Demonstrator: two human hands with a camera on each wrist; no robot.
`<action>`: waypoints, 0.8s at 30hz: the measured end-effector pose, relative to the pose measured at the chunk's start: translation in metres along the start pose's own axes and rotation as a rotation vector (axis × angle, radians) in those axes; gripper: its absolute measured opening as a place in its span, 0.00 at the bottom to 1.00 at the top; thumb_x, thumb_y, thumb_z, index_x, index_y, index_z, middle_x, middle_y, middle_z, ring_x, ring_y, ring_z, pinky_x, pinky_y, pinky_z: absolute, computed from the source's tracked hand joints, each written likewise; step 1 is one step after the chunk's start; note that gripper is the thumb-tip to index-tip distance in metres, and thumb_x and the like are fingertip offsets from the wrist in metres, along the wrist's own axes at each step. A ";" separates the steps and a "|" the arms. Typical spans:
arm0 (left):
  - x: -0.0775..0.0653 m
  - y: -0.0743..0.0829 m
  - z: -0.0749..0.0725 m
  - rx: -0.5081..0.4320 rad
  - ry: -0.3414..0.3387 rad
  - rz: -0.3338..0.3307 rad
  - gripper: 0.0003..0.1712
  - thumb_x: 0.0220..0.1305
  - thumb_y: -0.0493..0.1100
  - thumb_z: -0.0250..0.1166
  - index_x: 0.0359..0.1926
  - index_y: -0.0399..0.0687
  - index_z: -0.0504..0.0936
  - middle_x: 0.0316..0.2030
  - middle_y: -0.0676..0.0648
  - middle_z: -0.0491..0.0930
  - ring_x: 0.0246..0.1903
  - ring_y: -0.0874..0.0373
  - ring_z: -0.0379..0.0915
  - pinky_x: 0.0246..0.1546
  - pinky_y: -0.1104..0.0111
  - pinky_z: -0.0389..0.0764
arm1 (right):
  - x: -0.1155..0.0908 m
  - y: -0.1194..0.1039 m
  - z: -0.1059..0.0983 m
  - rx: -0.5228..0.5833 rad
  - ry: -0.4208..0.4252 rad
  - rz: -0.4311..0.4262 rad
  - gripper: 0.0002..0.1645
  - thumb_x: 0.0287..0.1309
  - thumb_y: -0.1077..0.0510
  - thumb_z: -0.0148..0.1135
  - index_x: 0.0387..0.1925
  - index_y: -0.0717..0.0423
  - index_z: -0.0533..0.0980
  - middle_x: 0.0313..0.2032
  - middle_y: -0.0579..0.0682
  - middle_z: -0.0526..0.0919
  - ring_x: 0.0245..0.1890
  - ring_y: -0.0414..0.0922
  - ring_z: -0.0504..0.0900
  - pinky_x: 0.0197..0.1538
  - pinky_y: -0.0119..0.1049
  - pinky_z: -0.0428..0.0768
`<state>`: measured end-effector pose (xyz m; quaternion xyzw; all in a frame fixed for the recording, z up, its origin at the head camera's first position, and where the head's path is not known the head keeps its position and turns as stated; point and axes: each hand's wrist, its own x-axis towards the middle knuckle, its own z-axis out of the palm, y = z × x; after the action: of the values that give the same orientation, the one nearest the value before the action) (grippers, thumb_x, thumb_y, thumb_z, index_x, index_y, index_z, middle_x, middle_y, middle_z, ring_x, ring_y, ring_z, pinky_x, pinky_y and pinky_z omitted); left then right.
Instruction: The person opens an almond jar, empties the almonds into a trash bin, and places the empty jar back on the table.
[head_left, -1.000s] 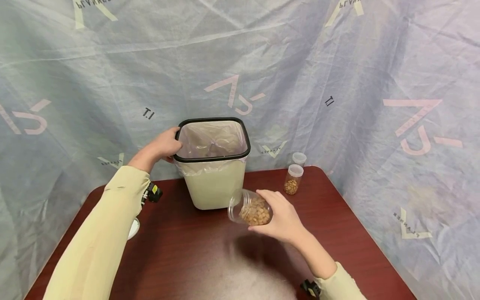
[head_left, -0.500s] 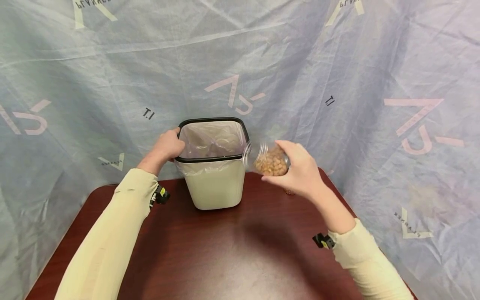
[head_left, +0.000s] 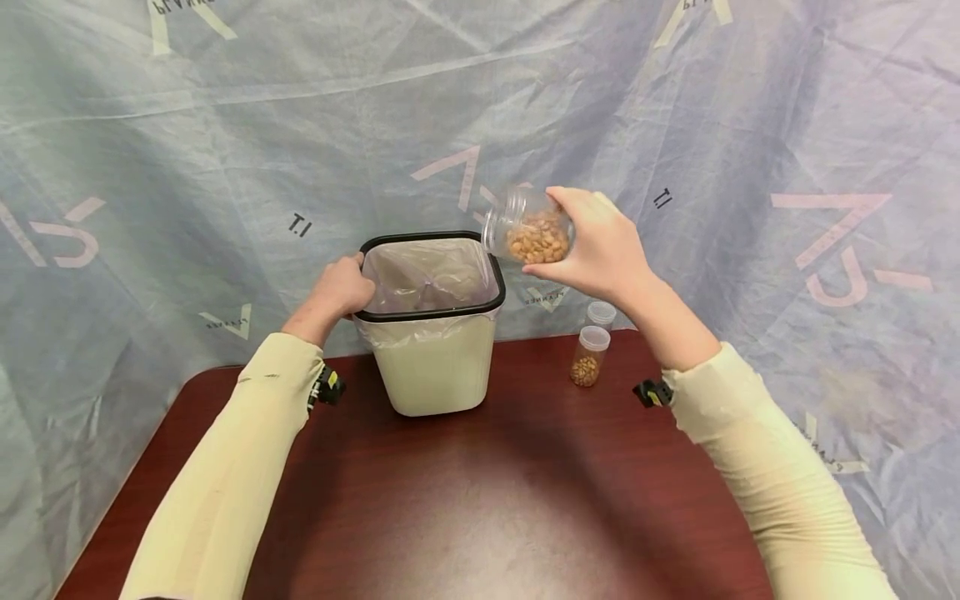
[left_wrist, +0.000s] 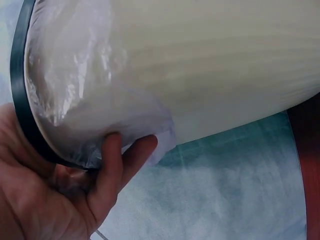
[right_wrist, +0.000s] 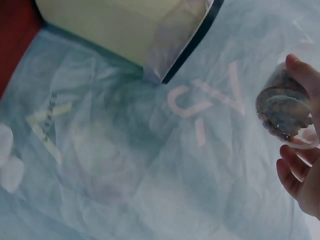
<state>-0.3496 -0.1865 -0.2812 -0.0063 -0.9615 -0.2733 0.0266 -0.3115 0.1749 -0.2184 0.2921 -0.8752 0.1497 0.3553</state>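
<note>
The head view peers forward and down over the table (head_left: pixel 480 500), while both wrist views, left closest, share the bin (head_left: pixel 435 367).

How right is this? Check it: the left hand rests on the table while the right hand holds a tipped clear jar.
Wrong about the left hand: it grips the bin's rim, as the left wrist view shows; the right hand holds a tipped clear jar.

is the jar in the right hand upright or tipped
Tipped: in the head view, the jar lies sideways in the right hand, its mouth toward the bin's side and brown pieces inside.
</note>
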 end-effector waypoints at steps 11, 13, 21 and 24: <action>0.002 0.006 0.005 0.006 0.019 -0.010 0.42 0.57 0.35 0.45 0.75 0.38 0.49 0.69 0.31 0.57 0.18 0.51 0.71 0.18 0.63 0.76 | 0.050 0.009 0.002 -0.155 -0.182 -0.075 0.59 0.33 0.39 0.80 0.66 0.58 0.66 0.61 0.56 0.73 0.56 0.57 0.71 0.55 0.51 0.72; 0.003 0.007 0.006 0.014 0.032 -0.008 0.42 0.57 0.35 0.45 0.75 0.37 0.50 0.69 0.31 0.57 0.22 0.47 0.74 0.20 0.62 0.77 | 0.056 0.010 0.004 -0.163 -0.208 -0.080 0.59 0.33 0.39 0.80 0.66 0.58 0.65 0.61 0.56 0.73 0.57 0.58 0.71 0.55 0.51 0.72; 0.004 0.005 0.007 0.053 0.041 0.004 0.42 0.56 0.35 0.46 0.74 0.36 0.51 0.67 0.31 0.61 0.35 0.43 0.74 0.24 0.62 0.72 | 0.072 0.011 0.021 -0.208 -0.246 -0.177 0.58 0.31 0.42 0.82 0.64 0.60 0.67 0.58 0.57 0.74 0.52 0.59 0.72 0.49 0.53 0.74; 0.004 0.003 0.006 0.044 0.035 -0.011 0.42 0.56 0.35 0.46 0.75 0.37 0.50 0.65 0.30 0.64 0.19 0.48 0.70 0.18 0.63 0.72 | 0.077 0.009 0.027 -0.225 -0.259 -0.218 0.58 0.31 0.42 0.82 0.64 0.61 0.67 0.58 0.57 0.73 0.51 0.59 0.72 0.50 0.54 0.73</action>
<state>-0.3537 -0.1807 -0.2844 0.0045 -0.9667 -0.2525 0.0422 -0.3759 0.1377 -0.1835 0.3607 -0.8879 -0.0271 0.2844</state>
